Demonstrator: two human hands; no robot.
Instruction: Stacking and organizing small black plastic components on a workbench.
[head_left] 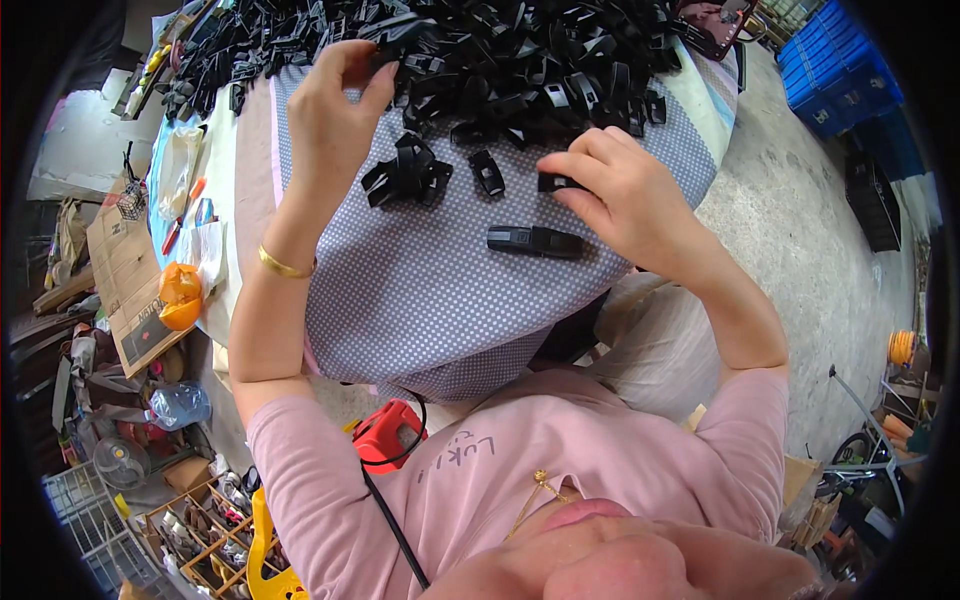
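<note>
From the head camera, the left hand (335, 110) is raised with wrist bent, its fingers pinched on a black plastic clip (392, 38) at the near edge of the big clip pile (500, 50). The right hand (615, 190) lies low on the dotted cloth (420, 290), fingertips gripping a small black piece (556, 183). Just below that grip rests an assembled black buckle (535, 241); to its left sits a small cluster of clips (408, 175).

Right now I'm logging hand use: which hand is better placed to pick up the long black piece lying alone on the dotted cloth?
Probably the right hand: it hovers just above the long black piece, while the left hand is up at the pile.
</note>
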